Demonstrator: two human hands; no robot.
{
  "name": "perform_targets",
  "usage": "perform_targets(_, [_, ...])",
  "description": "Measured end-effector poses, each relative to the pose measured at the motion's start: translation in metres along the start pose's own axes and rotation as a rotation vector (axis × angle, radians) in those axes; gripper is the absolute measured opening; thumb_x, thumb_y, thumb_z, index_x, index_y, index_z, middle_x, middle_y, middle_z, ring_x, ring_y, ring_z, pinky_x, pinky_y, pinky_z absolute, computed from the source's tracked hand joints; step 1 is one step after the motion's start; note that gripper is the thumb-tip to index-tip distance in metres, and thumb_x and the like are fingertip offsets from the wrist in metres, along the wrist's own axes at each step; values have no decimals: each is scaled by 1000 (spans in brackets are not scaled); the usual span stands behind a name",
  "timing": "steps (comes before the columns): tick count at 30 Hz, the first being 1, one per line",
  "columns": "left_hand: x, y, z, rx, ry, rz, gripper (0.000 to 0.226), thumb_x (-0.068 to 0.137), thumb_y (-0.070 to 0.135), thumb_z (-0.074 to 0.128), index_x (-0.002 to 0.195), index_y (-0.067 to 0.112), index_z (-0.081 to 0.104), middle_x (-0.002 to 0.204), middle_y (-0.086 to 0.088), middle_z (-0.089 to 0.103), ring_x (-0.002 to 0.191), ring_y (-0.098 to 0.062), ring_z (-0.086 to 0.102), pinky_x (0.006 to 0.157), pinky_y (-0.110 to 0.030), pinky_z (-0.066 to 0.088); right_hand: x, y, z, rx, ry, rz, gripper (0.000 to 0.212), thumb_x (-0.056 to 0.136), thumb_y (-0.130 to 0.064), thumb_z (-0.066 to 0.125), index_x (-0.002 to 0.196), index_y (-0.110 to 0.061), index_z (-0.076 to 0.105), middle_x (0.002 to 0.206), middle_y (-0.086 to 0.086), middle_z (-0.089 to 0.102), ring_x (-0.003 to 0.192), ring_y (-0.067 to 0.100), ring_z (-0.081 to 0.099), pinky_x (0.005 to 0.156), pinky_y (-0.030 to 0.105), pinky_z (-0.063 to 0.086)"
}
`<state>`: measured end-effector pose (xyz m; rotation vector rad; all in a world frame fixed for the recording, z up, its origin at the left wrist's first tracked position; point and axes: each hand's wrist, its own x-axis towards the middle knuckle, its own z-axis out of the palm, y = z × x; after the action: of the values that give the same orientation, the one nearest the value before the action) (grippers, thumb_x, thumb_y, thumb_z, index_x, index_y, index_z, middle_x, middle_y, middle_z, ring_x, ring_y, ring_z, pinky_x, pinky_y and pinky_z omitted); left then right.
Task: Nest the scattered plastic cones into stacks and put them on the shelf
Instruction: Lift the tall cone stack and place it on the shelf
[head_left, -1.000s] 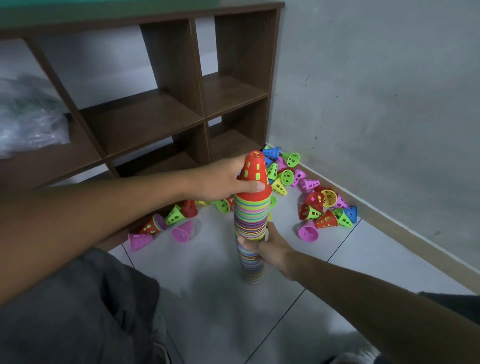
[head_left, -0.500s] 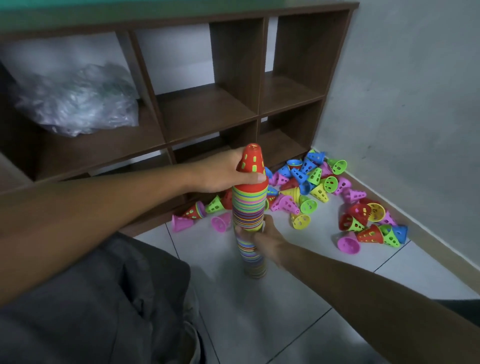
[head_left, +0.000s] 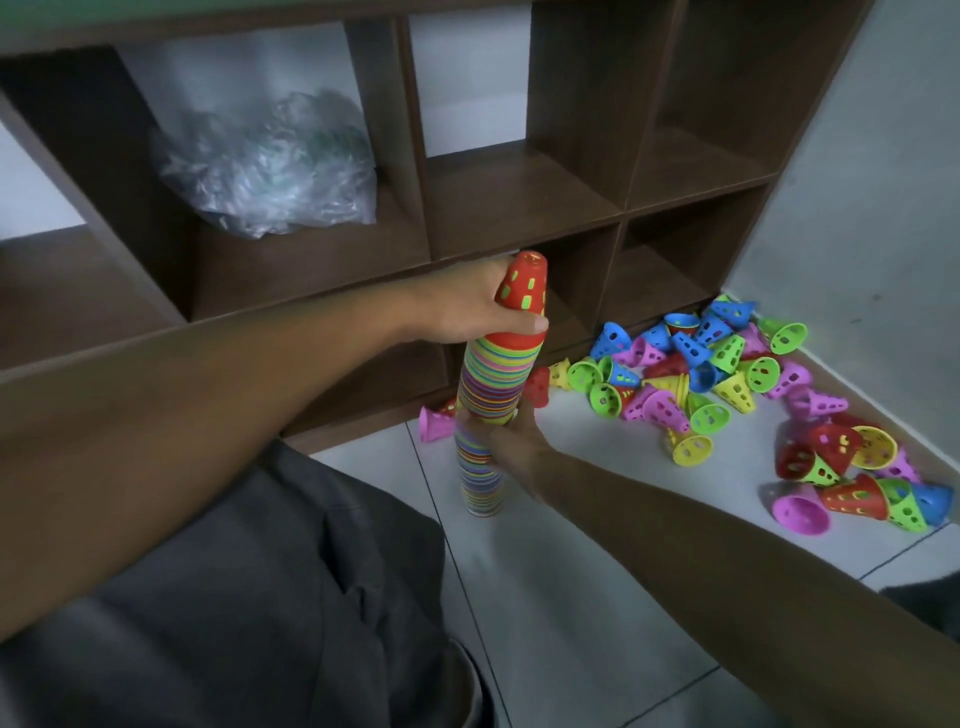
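Note:
A tall stack of nested multicoloured cones (head_left: 493, 384) stands upright on the tiled floor in front of the brown wooden shelf (head_left: 519, 208). A red cone with green holes (head_left: 522, 291) tops it. My left hand (head_left: 467, 306) grips the stack just under that red cone, thumb across the front. My right hand (head_left: 514, 441) holds the stack around its middle. Loose cones in blue, green, yellow, pink and red (head_left: 691, 364) lie scattered on the floor to the right, along the wall.
A crumpled clear plastic bag (head_left: 265, 166) fills one upper shelf compartment. The other compartments hold nothing. A grey wall (head_left: 883, 208) borders the right. My knee in dark grey trousers (head_left: 249, 597) is at the lower left.
The view has swung left and closer to the shelf, so the plastic bag now sits centrally. Both hands keep the same hold on the stack.

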<state>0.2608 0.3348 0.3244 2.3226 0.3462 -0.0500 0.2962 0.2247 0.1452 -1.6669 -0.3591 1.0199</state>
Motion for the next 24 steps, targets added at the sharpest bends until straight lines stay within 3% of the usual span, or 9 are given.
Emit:
perform_targets(3, [-5, -18, -11, -8, 18, -29, 50, 84, 45, 76, 124, 25, 53, 121, 4, 69, 110, -15, 68, 99, -42, 55, 12, -1, 20, 36, 3, -6, 100, 58, -60, 84, 139, -30, 31, 125, -3, 60, 113, 24, 60, 101, 54, 50])
perform_targets(6, [-13, -32, -24, 1, 61, -57, 50, 83, 47, 76, 122, 24, 55, 116, 5, 71, 107, -14, 69, 98, -42, 56, 21, -6, 40, 57, -37, -22, 84, 74, -45, 84, 138, -27, 33, 123, -5, 59, 113, 20, 60, 101, 48, 50])
perform_targets(8, [-19, -42, -33, 11, 112, -73, 47, 85, 44, 76, 121, 22, 56, 115, 4, 71, 105, -13, 69, 97, -41, 56, 30, -8, 53, 50, -42, -43, 73, 74, -43, 85, 128, -27, 39, 114, -9, 61, 108, 17, 62, 99, 45, 52])
perform_targets(11, [-30, -60, -49, -46, 200, -106, 43, 86, 37, 77, 119, 18, 60, 113, 2, 72, 103, -13, 70, 98, -40, 56, 45, -13, 71, 0, -23, -82, 95, 56, -60, 89, 133, -29, 42, 118, -7, 65, 108, 19, 64, 98, 47, 52])
perform_targets(13, [-38, -71, -58, -92, 246, -123, 41, 87, 34, 77, 120, 15, 61, 112, 1, 73, 103, -13, 70, 99, -40, 55, 46, -22, 81, -9, -26, -100, 88, 68, -45, 88, 138, -23, 40, 118, -5, 62, 108, 19, 63, 96, 36, 50])
perform_targets(16, [-45, -84, -65, -117, 323, -124, 37, 87, 34, 77, 116, 15, 63, 112, -2, 74, 102, -15, 71, 99, -43, 55, 55, -27, 90, -17, -38, -143, 68, 81, -21, 82, 135, -17, 40, 112, -3, 59, 104, 16, 60, 80, 17, 46])
perform_targets(24, [-52, -114, -78, -132, 501, -158, 38, 85, 39, 76, 110, 14, 61, 108, -3, 73, 100, -16, 71, 96, -44, 56, 75, -45, 115, -79, -151, -198, 69, 79, -21, 84, 136, -11, 47, 124, 6, 65, 111, 23, 65, 101, 40, 51])
